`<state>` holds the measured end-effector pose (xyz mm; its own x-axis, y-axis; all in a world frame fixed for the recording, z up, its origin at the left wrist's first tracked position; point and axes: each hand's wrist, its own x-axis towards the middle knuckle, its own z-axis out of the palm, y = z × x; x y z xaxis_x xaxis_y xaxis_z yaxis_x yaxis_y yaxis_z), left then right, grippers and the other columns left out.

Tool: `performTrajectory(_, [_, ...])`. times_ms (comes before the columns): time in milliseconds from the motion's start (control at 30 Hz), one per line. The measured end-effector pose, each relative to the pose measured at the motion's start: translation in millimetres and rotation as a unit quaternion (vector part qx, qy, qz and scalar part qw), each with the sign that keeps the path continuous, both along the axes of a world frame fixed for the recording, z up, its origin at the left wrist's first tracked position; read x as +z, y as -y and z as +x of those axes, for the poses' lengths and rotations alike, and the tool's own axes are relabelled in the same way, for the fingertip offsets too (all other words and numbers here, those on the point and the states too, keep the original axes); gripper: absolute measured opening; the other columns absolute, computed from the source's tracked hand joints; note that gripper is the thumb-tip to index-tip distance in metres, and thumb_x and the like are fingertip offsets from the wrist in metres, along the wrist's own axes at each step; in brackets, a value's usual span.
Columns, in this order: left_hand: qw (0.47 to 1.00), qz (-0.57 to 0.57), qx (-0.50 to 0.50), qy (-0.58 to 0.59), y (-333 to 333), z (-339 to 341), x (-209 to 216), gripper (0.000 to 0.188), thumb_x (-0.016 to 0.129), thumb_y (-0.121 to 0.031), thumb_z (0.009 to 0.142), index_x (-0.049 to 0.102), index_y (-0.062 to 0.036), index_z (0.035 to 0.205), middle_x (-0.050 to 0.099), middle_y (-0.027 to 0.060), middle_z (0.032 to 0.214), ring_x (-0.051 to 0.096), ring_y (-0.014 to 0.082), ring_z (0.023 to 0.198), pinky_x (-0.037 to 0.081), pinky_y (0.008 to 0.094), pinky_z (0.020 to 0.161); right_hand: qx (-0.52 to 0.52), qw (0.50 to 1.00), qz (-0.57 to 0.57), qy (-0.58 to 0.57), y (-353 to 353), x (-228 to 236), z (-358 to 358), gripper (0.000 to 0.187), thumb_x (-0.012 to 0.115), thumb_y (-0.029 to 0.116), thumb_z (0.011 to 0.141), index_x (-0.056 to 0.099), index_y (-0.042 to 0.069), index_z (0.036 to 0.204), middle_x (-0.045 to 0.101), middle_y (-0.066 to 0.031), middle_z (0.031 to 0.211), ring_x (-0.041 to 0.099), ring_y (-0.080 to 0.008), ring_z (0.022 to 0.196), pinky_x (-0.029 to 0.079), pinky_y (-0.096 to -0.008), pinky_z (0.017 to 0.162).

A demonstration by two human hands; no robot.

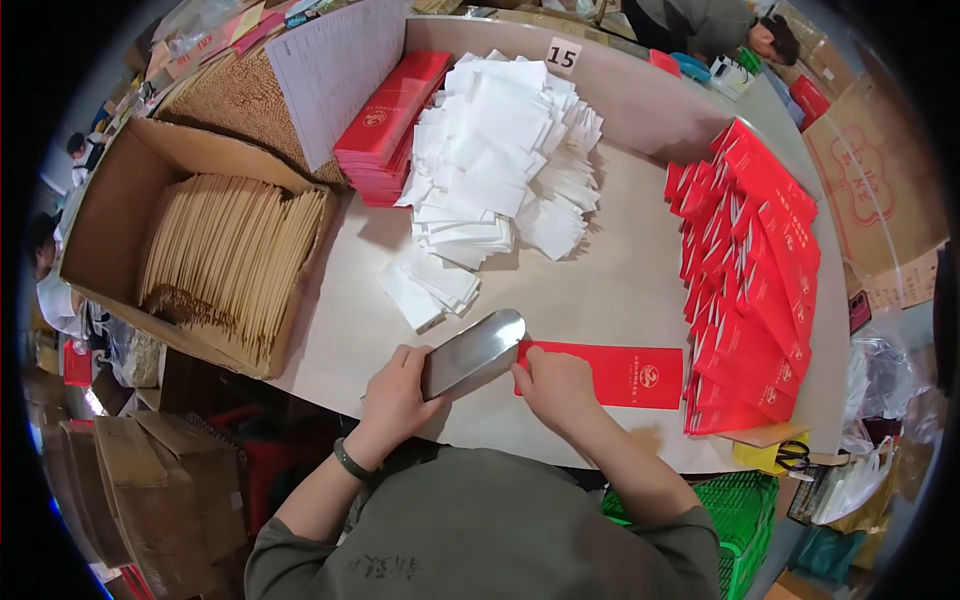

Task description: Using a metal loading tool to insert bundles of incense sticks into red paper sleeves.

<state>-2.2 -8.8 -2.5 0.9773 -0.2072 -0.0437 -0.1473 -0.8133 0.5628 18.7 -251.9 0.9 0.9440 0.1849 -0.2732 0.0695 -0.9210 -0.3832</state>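
Note:
My left hand is closed around a shiny metal trough, which tilts up and to the right. Its rounded far end meets the open left end of a flat red paper sleeve on the table. Thumb and curled fingers of my right hand grip that end of the sleeve, just right of the trough. Beyond the trough lie a few white paper packets, with a large white heap behind them. What the trough holds, if anything, I cannot make out.
A stack of red sleeves stands left of the white heap. At left, a cardboard box holds many thin tan wooden pieces. Red sleeves with white edges showing pile up at right, near yellow-handled scissors. A green basket sits below.

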Motion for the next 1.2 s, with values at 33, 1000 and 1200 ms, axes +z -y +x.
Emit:
performTrajectory(33, [1.000, 0.003, -0.017, 0.002, -2, -1, 2, 0.062, 0.082, -0.028, 0.073, 0.053, -0.0042, 0.123, 0.059, 0.0143, 0.105, 0.063, 0.0348, 0.093, 0.053, 0.0435, 0.076, 0.001, 1.000, 0.001, -0.003, -1, -5, 1, 0.027, 0.067, 0.028, 0.089, 0.061, 0.002, 0.083, 0.065, -0.0155, 0.075, 0.064, -0.0359, 0.073, 0.049, -0.0476, 0.065])
performTrajectory(1000, [0.954, 0.194, 0.200, 0.110, -241, 82, 11, 0.011, 0.057, -0.010, 0.092, 0.059, -0.0006, 0.097, 0.064, 0.0238, 0.095, 0.061, 0.0449, 0.089, 0.050, 0.0527, 0.074, 0.176, 0.961, 0.091, 0.194, -51, 2, 49, 0.010, 0.062, 0.015, 0.085, 0.064, 0.006, 0.082, 0.064, -0.0118, 0.083, 0.064, -0.0332, 0.079, 0.052, -0.0447, 0.067])
performTrajectory(1200, [0.919, 0.114, 0.247, 0.285, -221, 63, 25, 0.017, 0.054, 0.002, 0.089, 0.059, -0.0010, 0.105, 0.061, 0.0189, 0.093, 0.061, 0.0384, 0.089, 0.050, 0.0450, 0.077, 0.305, 0.930, 0.044, 0.201, -46, -5, 4, 0.011, 0.067, 0.014, 0.083, 0.061, 0.004, 0.081, 0.063, -0.0100, 0.085, 0.064, -0.0295, 0.079, 0.052, -0.0415, 0.065])
